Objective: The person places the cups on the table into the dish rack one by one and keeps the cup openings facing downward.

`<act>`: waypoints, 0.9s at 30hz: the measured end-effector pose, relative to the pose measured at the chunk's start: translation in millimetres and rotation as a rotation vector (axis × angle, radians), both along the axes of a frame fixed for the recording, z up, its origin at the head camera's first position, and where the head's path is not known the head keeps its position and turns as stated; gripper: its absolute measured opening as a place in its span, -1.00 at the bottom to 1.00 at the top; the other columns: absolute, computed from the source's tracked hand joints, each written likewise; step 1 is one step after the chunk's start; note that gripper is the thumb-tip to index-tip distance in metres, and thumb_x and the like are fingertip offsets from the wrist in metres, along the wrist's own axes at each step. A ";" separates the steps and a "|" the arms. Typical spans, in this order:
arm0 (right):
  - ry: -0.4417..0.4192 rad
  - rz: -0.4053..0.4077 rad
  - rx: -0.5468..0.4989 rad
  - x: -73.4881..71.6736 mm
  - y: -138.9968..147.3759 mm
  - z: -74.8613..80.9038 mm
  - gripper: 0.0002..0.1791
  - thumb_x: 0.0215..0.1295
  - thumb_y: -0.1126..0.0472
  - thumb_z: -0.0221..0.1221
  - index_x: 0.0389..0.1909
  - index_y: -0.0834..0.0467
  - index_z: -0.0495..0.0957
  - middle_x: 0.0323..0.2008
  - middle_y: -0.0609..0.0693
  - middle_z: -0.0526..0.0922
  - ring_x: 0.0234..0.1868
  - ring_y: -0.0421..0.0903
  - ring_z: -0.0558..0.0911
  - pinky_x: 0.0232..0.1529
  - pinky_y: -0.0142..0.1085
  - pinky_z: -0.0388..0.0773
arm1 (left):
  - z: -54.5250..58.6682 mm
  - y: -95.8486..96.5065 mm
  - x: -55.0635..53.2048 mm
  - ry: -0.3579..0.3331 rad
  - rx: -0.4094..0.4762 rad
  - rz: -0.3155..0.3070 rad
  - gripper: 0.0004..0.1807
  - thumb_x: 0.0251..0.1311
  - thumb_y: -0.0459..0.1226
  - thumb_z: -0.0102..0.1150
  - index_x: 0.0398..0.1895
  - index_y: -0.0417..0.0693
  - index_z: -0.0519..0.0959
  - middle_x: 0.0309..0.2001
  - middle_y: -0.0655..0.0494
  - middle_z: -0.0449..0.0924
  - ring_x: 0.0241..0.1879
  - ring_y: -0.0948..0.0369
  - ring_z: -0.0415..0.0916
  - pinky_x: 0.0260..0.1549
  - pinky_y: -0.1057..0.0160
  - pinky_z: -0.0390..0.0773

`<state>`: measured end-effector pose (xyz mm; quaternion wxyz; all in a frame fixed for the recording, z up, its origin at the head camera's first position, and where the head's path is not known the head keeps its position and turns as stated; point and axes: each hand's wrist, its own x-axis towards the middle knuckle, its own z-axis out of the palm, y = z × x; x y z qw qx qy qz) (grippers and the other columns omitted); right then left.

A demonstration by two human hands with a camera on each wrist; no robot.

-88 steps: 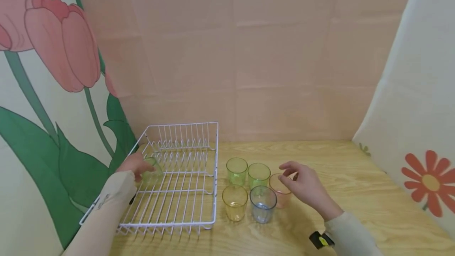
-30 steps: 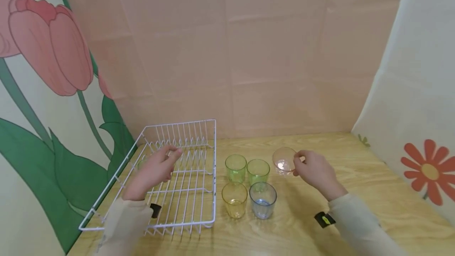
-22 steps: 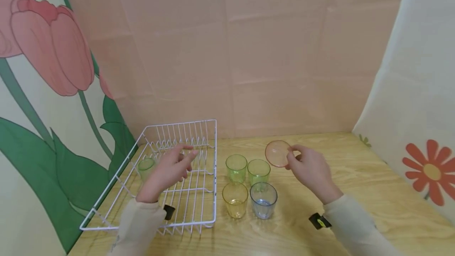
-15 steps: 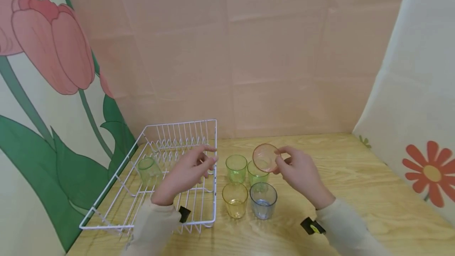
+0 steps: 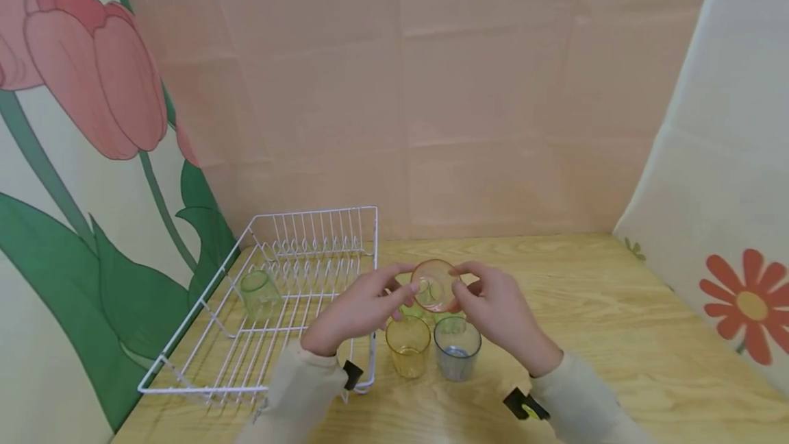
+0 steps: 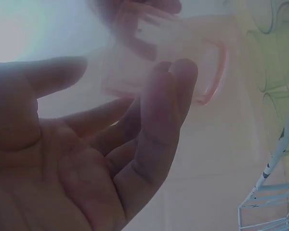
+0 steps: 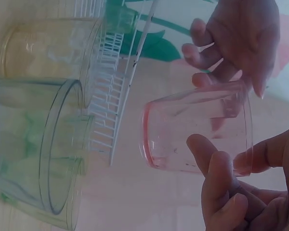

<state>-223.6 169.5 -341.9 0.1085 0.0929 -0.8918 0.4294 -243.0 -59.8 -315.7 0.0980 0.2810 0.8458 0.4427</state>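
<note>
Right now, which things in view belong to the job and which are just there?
Likely in the job:
pink cup, in the right hand
yellow cup
blue cup
two green cups beyond those
rack, green cup inside

Just backdrop:
tulip drape
flower drape
back cloth

- Rack (image 5: 203, 390): on the table (image 5: 616, 314), left.
- Racked cup (image 5: 261, 297): inside the rack, near its left side.
- Right of the rack, 4 cups on the table in 2 rows: front-left cup (image 5: 407, 351), front-right cup (image 5: 457, 355), 2 back cups (image 5: 411, 311) behind them.
- Raised cup (image 5: 435, 290): above the table, between left hand (image 5: 357, 307) and right hand (image 5: 505, 307).
- Back cloth (image 5: 493, 88): behind the table.
</note>
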 end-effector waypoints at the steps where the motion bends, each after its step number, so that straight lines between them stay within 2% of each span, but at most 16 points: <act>1: -0.002 0.003 -0.002 0.4 -1.0 0.5 -0.66 0.42 0.20 0.06 0.13 0.20 0.56 -0.54 -0.06 0.73 -0.59 -0.18 0.66 -0.54 -0.30 0.61 | -0.1 0.1 0.2 0.001 0.001 0.000 -0.42 0.49 0.08 -0.04 0.44 0.05 0.34 -0.22 0.14 0.65 -0.37 0.19 0.60 -0.42 0.02 0.66; 3: -0.007 0.006 -0.007 1.1 -2.1 1.0 -0.66 0.43 0.20 0.06 0.14 0.20 0.55 -0.53 -0.04 0.74 -0.59 -0.18 0.66 -0.53 -0.31 0.61 | 0.0 -0.2 0.5 0.004 0.007 -0.002 -0.43 0.50 0.07 -0.04 0.44 0.04 0.34 -0.23 0.13 0.65 -0.38 0.19 0.61 -0.41 -0.02 0.67; 6: -0.022 0.016 -0.027 1.2 -2.4 1.3 -0.66 0.45 0.17 0.08 0.15 0.20 0.55 -0.52 0.00 0.74 -0.61 -0.14 0.65 -0.59 -0.30 0.57 | -0.7 -1.2 0.2 0.027 0.012 0.000 -0.45 0.51 0.03 -0.03 0.43 0.01 0.34 -0.24 0.11 0.65 -0.39 0.21 0.61 -0.45 0.07 0.67; 10: -0.056 0.037 -0.095 -0.2 -0.7 0.9 -0.62 0.51 0.03 0.08 0.16 0.18 0.54 -0.53 0.01 0.73 -0.64 -0.06 0.62 -0.67 -0.30 0.44 | -1.9 -2.9 0.1 0.044 0.022 -0.001 -0.49 0.50 -0.04 0.02 0.41 0.01 0.35 -0.24 0.09 0.67 -0.38 0.23 0.63 -0.50 0.18 0.67; 15: -0.092 0.078 -0.208 -3.7 2.8 0.4 -0.51 0.55 -0.11 -0.01 0.15 0.21 0.51 -0.54 0.09 0.73 -0.62 0.02 0.64 -0.61 -0.29 0.47 | -1.5 -4.4 1.1 0.042 0.028 0.004 -0.53 0.47 -0.11 0.09 0.38 0.08 0.38 -0.26 0.10 0.70 -0.36 0.23 0.64 -0.49 0.19 0.67; 20: -0.165 0.095 -0.271 -6.9 4.9 -0.5 -0.43 0.54 -0.20 -0.05 0.16 0.21 0.48 -0.52 0.09 0.75 -0.57 0.06 0.67 -0.71 -0.36 0.34 | -1.4 -6.0 1.5 0.057 0.019 0.005 -0.56 0.44 -0.14 0.13 0.35 0.16 0.41 -0.26 0.09 0.71 -0.39 0.23 0.63 -0.48 0.20 0.65; 27: -0.222 0.122 -0.324 -10.4 8.2 -5.0 -0.43 0.56 -0.17 -0.06 0.21 0.24 0.43 -0.48 0.12 0.76 -0.55 0.09 0.67 -0.71 -0.38 0.31 | -0.8 -6.6 3.4 0.084 0.003 -0.031 -0.58 0.43 -0.24 0.14 0.31 0.14 0.39 -0.21 -0.01 0.71 -0.49 0.22 0.61 -0.49 0.20 0.63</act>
